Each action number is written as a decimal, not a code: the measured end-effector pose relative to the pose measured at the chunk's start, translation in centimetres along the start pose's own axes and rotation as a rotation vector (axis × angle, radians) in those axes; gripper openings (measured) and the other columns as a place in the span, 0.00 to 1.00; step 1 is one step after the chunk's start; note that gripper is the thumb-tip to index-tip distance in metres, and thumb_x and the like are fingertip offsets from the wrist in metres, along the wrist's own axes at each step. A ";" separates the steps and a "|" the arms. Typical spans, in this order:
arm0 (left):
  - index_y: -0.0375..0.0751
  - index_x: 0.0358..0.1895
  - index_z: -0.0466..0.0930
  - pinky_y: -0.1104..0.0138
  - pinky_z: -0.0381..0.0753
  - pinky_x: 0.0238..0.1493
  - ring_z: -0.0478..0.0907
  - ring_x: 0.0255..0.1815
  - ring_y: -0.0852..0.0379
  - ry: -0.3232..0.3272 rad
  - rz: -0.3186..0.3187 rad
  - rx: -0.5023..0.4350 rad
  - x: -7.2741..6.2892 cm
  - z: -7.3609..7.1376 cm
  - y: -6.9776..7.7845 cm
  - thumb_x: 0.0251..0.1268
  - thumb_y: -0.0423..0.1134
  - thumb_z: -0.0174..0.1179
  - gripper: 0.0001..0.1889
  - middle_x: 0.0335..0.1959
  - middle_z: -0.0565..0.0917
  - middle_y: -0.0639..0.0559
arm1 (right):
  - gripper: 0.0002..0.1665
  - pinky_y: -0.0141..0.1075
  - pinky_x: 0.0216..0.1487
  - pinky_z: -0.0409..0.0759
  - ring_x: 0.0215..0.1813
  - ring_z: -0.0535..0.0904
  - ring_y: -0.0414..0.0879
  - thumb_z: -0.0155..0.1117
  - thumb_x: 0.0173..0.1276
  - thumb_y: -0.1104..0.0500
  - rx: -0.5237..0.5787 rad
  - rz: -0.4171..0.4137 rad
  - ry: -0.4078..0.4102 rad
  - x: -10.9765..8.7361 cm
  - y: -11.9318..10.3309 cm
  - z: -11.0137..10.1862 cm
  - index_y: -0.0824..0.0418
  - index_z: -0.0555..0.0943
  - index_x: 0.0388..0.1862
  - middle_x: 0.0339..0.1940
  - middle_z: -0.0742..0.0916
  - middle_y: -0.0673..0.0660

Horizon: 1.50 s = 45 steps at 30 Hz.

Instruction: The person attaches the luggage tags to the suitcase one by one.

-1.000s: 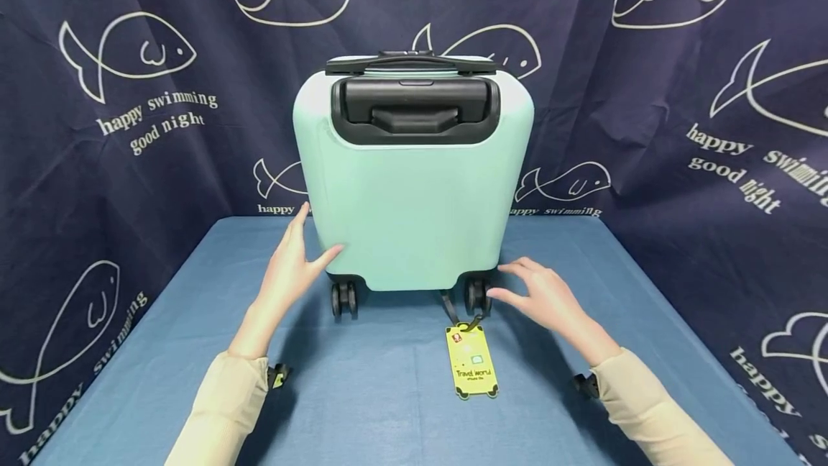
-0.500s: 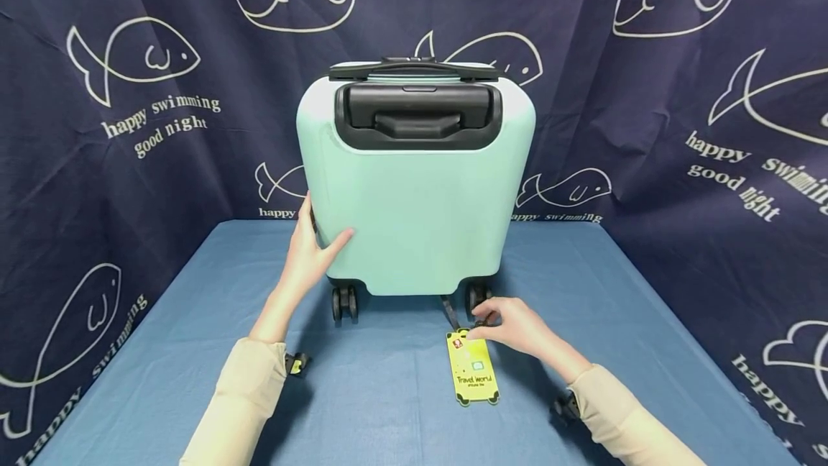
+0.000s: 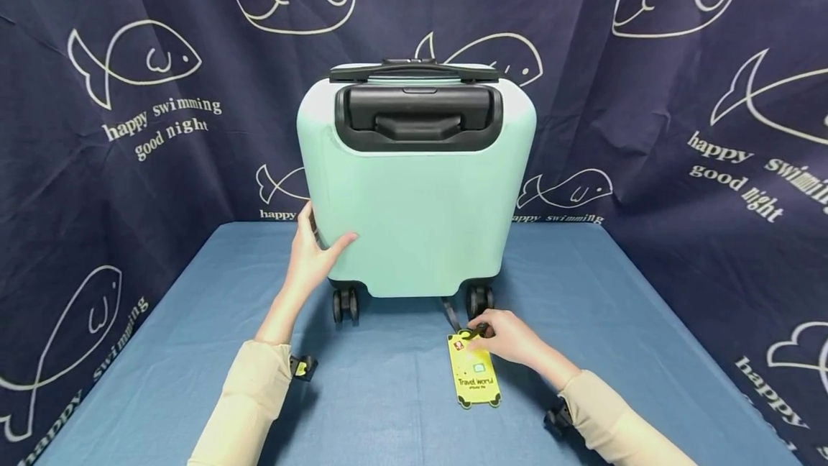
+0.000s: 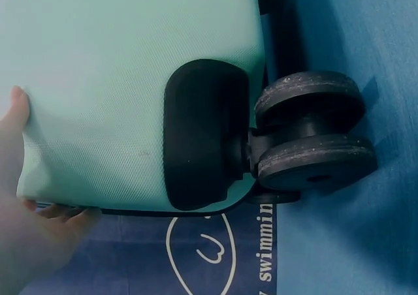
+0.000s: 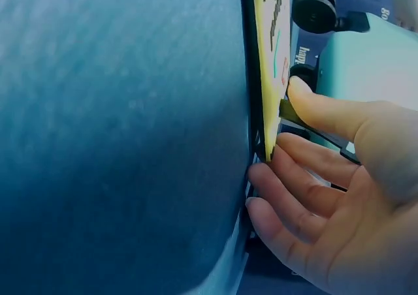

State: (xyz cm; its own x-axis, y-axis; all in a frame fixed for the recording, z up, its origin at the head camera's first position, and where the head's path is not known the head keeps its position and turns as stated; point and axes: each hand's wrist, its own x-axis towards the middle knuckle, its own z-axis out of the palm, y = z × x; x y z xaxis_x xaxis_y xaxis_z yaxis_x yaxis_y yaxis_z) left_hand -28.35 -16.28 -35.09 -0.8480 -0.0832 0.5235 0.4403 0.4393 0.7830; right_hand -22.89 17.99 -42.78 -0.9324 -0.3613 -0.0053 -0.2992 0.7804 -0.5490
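Observation:
A mint-green suitcase [image 3: 414,214] stands upright on its black wheels, its handle side facing me. My left hand [image 3: 309,257] grips its lower left edge, thumb on the front face and fingers round the side. In the left wrist view that hand [image 4: 39,210] lies at the shell's edge, away from the double wheel [image 4: 313,132]. A yellow luggage tag [image 3: 474,372], printed "Travel World", lies before the right front wheel on a dark strap [image 3: 451,313]. My right hand [image 3: 507,338] pinches the tag's top end near the strap; in the right wrist view the thumb [image 5: 326,109] is over it, fingers at its edge.
Blue cloth [image 3: 388,408] covers the table. A dark blue curtain [image 3: 194,185] with white fish and whale drawings hangs behind and at both sides. A black carry handle [image 3: 414,72] and a recessed pull handle [image 3: 419,117] sit at the suitcase's top.
My left hand has moved right, from beside the suitcase onto its edge. The right hand has come down and left from the right wheel to the tag, whose place is nearly the same.

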 end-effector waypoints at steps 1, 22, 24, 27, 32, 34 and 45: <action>0.48 0.73 0.45 0.51 0.67 0.62 0.64 0.67 0.48 -0.003 -0.001 -0.001 0.0 0.0 0.0 0.52 0.52 0.68 0.49 0.68 0.64 0.43 | 0.19 0.30 0.26 0.69 0.25 0.70 0.39 0.70 0.57 0.56 -0.006 0.007 0.010 0.0 -0.1 0.1 0.62 0.83 0.46 0.34 0.82 0.51; 0.50 0.73 0.45 0.54 0.66 0.64 0.63 0.68 0.47 0.014 -0.055 0.036 -0.6 0.1 0.1 0.52 0.56 0.66 0.49 0.69 0.62 0.45 | 0.12 0.31 0.30 0.73 0.31 0.74 0.38 0.69 0.57 0.61 -0.035 0.015 0.038 -0.1 -0.4 0.4 0.60 0.85 0.41 0.33 0.82 0.50; 0.50 0.73 0.45 0.54 0.66 0.65 0.62 0.69 0.47 0.016 -0.052 0.037 -0.6 0.0 0.1 0.52 0.56 0.66 0.49 0.69 0.62 0.45 | 0.13 0.31 0.30 0.72 0.31 0.73 0.38 0.70 0.56 0.61 -0.032 0.021 0.040 -0.1 -0.5 0.5 0.60 0.85 0.42 0.33 0.82 0.50; 0.50 0.73 0.45 0.54 0.66 0.65 0.62 0.69 0.47 0.016 -0.052 0.038 -0.5 0.0 0.1 0.52 0.56 0.66 0.49 0.69 0.61 0.45 | 0.11 0.30 0.30 0.72 0.30 0.73 0.38 0.70 0.56 0.61 -0.015 0.019 0.043 0.0 -0.4 0.4 0.59 0.85 0.40 0.32 0.82 0.50; 0.50 0.73 0.45 0.54 0.65 0.65 0.62 0.69 0.46 0.012 -0.062 0.038 -0.5 0.0 0.2 0.52 0.57 0.66 0.49 0.70 0.61 0.45 | 0.08 0.30 0.30 0.75 0.31 0.76 0.38 0.69 0.57 0.61 0.038 0.008 0.039 0.1 -0.2 0.2 0.59 0.84 0.38 0.32 0.84 0.49; 0.51 0.73 0.45 0.55 0.65 0.65 0.61 0.69 0.47 0.013 -0.065 0.035 -0.5 0.0 0.2 0.52 0.57 0.66 0.49 0.70 0.61 0.46 | 0.07 0.31 0.31 0.76 0.31 0.78 0.39 0.68 0.58 0.61 0.071 0.006 0.036 0.2 -0.2 0.1 0.59 0.84 0.37 0.31 0.85 0.50; 0.52 0.73 0.46 0.55 0.65 0.65 0.62 0.69 0.47 0.017 -0.070 0.019 -0.6 0.1 0.2 0.52 0.56 0.66 0.49 0.69 0.61 0.46 | 0.12 0.31 0.32 0.76 0.36 0.82 0.43 0.67 0.59 0.59 0.238 -0.022 -0.043 0.5 0.8 0.1 0.63 0.85 0.41 0.37 0.88 0.57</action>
State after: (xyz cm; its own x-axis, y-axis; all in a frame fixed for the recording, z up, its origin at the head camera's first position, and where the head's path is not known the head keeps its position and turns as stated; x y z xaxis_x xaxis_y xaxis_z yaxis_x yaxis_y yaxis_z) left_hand -27.78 -16.06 -35.34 -0.8712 -0.1291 0.4737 0.3748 0.4485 0.8114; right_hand -23.58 18.35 -43.32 -0.9152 -0.4023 -0.0238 -0.2586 0.6316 -0.7309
